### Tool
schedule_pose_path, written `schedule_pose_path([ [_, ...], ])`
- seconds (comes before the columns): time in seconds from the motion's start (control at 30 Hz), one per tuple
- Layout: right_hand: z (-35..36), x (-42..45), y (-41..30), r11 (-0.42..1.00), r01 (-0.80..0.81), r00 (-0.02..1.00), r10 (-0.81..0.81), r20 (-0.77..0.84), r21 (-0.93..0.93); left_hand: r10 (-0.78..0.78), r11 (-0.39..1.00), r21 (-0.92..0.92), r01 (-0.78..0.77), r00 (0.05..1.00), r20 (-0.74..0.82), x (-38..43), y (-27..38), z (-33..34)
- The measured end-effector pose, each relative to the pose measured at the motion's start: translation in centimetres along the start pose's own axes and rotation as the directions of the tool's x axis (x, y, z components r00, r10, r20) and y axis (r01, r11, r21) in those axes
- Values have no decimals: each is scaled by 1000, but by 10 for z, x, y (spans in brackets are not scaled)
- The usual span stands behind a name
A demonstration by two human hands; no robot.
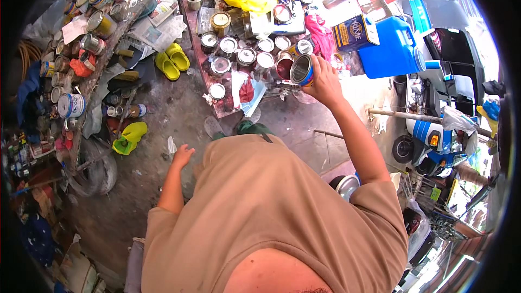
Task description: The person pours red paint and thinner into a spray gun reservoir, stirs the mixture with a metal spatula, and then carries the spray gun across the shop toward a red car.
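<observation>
My right hand grips an opened metal paint can with a blue label, tilted so its dark mouth shows. The can is over the right front part of the paint-stained table. Directly left of it stands an open tin with dark red inside. Several lidded paint cans cluster further left. Low beside my body on the left, my left hand hangs over the floor with nothing in it, its fingers loosely bent. A light blue cloth or mask droops over the table's front edge.
A blue plastic jerrycan and a dark blue rectangular can stand at the table's right. Yellow-green clogs lie on the floor. Along the left, a bench is crowded with tins. A wooden pole juts in from the right.
</observation>
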State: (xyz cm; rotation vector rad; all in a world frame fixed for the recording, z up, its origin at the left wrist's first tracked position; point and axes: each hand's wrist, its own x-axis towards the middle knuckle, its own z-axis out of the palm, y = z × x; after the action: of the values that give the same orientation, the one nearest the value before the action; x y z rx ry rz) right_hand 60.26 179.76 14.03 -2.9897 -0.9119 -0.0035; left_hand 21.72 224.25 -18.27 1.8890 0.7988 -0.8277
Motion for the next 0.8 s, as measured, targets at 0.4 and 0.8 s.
schedule_pose_path([
  [0.4, -1, 6, -1, 994, 42, 999, -43, -9, -103, -44, 999, 6, 44, 999, -27, 4, -11, 3],
  [0.8, -8, 9, -5, 988, 34, 999, -30, 29, -153, -14, 999, -44, 13, 1000, -16, 8, -9, 4],
])
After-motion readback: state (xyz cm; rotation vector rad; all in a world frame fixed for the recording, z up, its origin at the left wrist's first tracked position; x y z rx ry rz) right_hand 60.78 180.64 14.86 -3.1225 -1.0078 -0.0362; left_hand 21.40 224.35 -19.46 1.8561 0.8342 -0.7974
